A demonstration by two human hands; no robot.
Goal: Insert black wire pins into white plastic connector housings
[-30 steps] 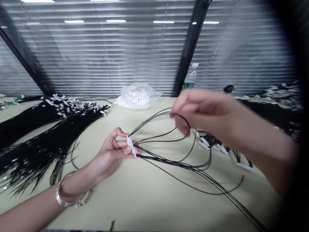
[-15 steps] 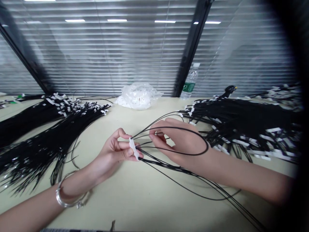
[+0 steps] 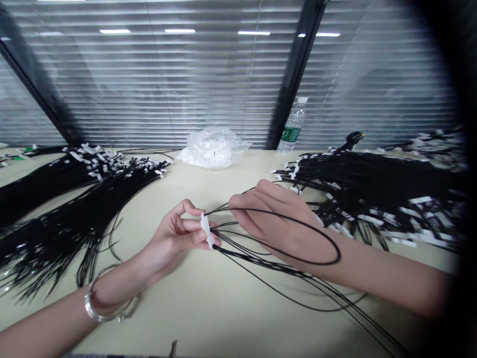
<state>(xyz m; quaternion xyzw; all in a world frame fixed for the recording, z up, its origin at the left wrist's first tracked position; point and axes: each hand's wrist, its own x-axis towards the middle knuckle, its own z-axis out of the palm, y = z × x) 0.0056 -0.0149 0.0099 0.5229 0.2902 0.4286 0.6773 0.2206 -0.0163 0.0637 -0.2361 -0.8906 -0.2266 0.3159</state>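
Between thumb and fingers, my left hand (image 3: pixel 182 231) grips a white ribbed connector (image 3: pixel 207 231), tilted above the table. Several thin black wires (image 3: pixel 257 257) run out of its right side, some trailing toward the lower right. One black wire curves into a loop (image 3: pixel 337 253) that passes in front of my right hand (image 3: pixel 274 214). That hand is closed just right of the connector, its back toward me, among the upper wires. Its fingertips are mostly hidden, and the wire it appears to pinch is partly covered.
Bundles of black wires with white ends lie at the left (image 3: pixel 93 209) and right (image 3: pixel 380 184) of the pale table (image 3: pixel 208 308). A clear plastic bag (image 3: pixel 214 149) with white pieces and a water bottle (image 3: pixel 292 127) stand at the back, before window blinds (image 3: pixel 179 74).
My right hand has turned so its back faces me and its fingers are closer together. The wire loop has swung lower and to the right. My left hand stays nearly still.
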